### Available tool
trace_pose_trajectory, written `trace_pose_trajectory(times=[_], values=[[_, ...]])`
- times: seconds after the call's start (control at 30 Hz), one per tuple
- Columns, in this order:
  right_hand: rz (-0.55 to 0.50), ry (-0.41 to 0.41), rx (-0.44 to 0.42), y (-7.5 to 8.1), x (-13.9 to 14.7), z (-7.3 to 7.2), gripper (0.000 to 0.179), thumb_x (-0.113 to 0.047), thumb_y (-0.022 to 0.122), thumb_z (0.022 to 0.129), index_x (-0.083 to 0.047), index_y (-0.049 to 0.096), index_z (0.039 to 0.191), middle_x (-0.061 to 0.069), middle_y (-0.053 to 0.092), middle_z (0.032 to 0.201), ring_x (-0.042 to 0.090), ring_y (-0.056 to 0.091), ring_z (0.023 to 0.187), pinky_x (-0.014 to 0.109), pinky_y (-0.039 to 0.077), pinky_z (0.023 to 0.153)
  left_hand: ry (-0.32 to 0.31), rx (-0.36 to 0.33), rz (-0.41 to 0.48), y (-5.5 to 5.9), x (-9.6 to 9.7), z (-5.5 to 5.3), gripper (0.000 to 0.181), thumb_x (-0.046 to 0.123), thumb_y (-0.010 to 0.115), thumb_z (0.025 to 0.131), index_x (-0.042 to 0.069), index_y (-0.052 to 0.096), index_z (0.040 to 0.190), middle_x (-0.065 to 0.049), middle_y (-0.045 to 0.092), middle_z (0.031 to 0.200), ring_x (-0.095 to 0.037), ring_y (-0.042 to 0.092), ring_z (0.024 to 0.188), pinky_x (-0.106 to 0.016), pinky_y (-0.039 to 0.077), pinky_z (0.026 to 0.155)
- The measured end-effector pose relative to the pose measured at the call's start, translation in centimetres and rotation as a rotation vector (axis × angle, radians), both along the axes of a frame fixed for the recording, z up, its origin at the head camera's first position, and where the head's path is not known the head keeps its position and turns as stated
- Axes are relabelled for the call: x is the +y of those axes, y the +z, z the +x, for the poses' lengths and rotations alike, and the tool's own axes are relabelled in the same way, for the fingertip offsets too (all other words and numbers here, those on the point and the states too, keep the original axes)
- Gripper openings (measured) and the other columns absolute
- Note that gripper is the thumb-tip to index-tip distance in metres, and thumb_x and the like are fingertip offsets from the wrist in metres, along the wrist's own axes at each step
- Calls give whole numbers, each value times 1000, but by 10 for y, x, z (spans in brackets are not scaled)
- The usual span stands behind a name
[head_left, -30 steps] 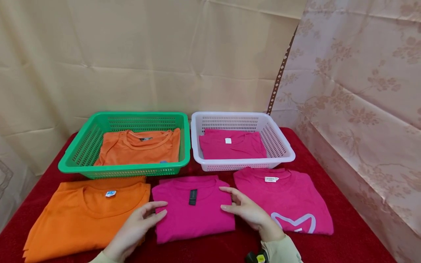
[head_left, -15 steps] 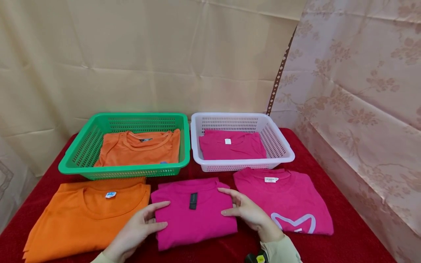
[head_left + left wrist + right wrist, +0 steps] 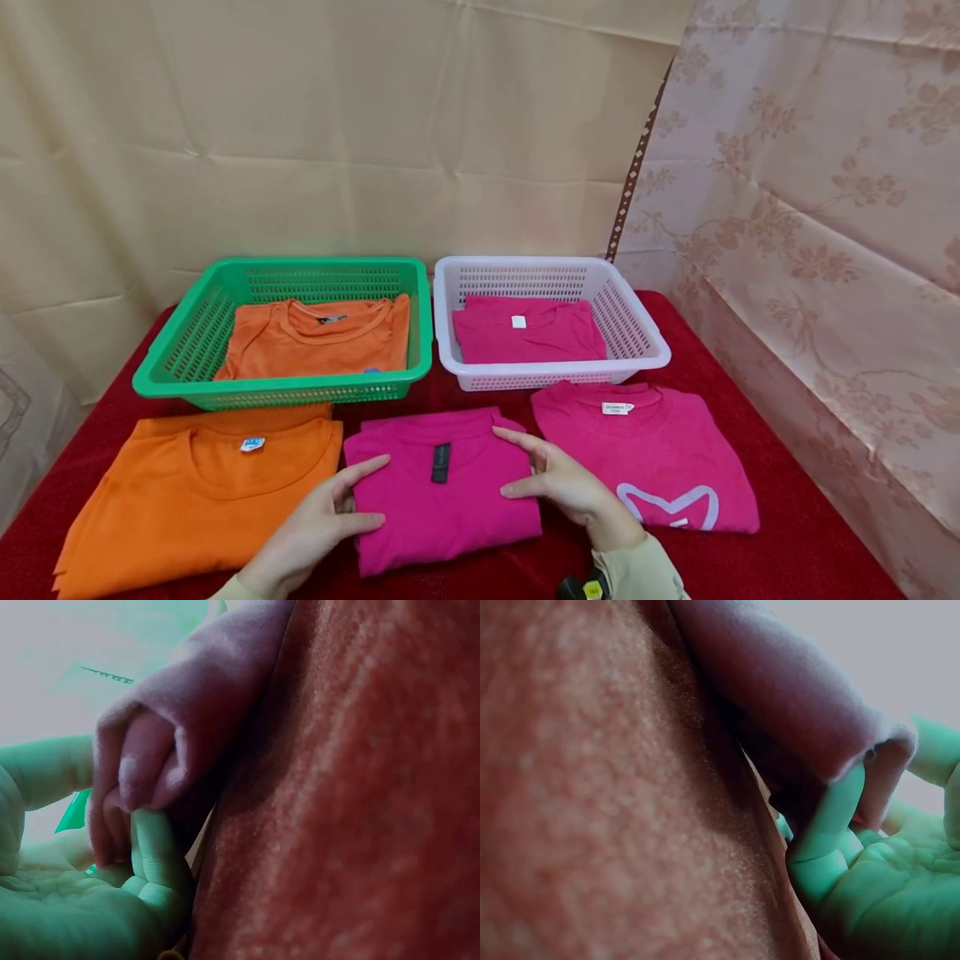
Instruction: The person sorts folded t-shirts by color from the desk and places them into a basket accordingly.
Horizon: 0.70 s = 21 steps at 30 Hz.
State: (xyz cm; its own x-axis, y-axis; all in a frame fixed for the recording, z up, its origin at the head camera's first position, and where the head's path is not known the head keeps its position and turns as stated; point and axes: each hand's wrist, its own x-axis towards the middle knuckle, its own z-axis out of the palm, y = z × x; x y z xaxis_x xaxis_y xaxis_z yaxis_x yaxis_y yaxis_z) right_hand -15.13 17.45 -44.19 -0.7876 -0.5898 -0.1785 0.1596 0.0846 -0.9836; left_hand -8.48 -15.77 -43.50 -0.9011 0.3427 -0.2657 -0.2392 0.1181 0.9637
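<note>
A folded magenta T-shirt (image 3: pixel 450 521) with a black neck label lies between my two hands in the head view. My left hand (image 3: pixel 318 517) holds its left side, thumb and index finger on top. On the opposite side my right hand (image 3: pixel 566 483) grips the shirt the same way. In the left wrist view, fingers (image 3: pixel 156 847) curl beneath the rolled edge of the shirt (image 3: pixel 217 690). The right wrist view likewise has a finger (image 3: pixel 829 825) under the shirt's edge (image 3: pixel 795 697), with a dark gap between cloth and red tabletop (image 3: pixel 577 787). The shirt's underside is mostly hidden.
Behind stand a green basket (image 3: pixel 270 390) holding an orange T-shirt (image 3: pixel 322 342) and a white basket (image 3: pixel 555 372) holding a pink T-shirt (image 3: pixel 532 337). A folded orange T-shirt (image 3: pixel 195 517) lies left, a pink star-print T-shirt (image 3: pixel 645 450) right. Curtains (image 3: pixel 337 125) hang behind.
The magenta T-shirt has shifted slightly toward me and its near edge sits lower in the head view. Both hands stay at its sides, the left thumb a little lower.
</note>
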Motion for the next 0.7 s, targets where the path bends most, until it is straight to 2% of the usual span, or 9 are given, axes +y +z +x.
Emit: trace_pose_trajectory(times=[0.1, 0.17, 0.3, 0.4, 0.5, 0.6, 0.7], values=[[0, 2, 15, 0, 0, 0, 81, -1, 74, 83, -2, 34, 153, 22, 25, 159, 10, 51, 123, 21, 47, 98, -23, 2, 71, -1, -1, 0, 83, 9, 70, 89, 2, 23, 156, -3, 63, 99, -8, 59, 86, -23, 52, 77], [-2, 0, 26, 0, 0, 0, 81, -1, 74, 83, -2, 34, 153, 22, 23, 160, 10, 49, 125, 20, 46, 99, -25, 4, 100, -2, 0, 0, 85, 8, 70, 89, 2, 19, 157, -7, 65, 114, -10, 62, 97, -25, 54, 82], [-22, -1, 43, 0, 0, 1, 82, -1, 73, 83, -2, 33, 153, 21, 22, 161, 11, 47, 128, 19, 45, 100, 1, 5, 114, -2, 0, 1, 87, 8, 71, 88, 4, 18, 158, -9, 64, 117, -9, 62, 97, -25, 54, 82], [-44, 7, 51, 0, 1, 1, 82, 0, 73, 83, -1, 31, 154, 23, 22, 160, 9, 50, 125, 20, 46, 99, 5, 11, 139, -3, 2, 1, 87, 9, 70, 89, 6, 17, 159, -18, 60, 129, -7, 63, 102, -25, 54, 85], [-65, 27, 43, 1, 1, 2, 84, 1, 72, 83, -1, 29, 155, 24, 22, 159, 8, 52, 122, 22, 49, 98, -1, 17, 161, -3, 4, 2, 89, 10, 71, 90, 8, 15, 159, -27, 44, 147, -7, 62, 113, -27, 54, 91], [-77, 50, 32, 3, 1, 2, 86, 1, 72, 84, -4, 26, 156, 21, 16, 162, 7, 50, 124, 22, 49, 99, -4, 16, 158, -3, 5, 3, 90, 11, 72, 89, 10, 16, 159, -29, 39, 151, -7, 61, 115, -26, 53, 92], [-97, 79, 19, 4, 2, 2, 88, 1, 71, 85, -7, 22, 158, 18, 17, 161, 7, 51, 124, 24, 50, 99, -10, 23, 159, -1, 6, 3, 90, 10, 72, 89, 10, 16, 159, -28, 42, 149, -8, 62, 114, -27, 54, 91]])
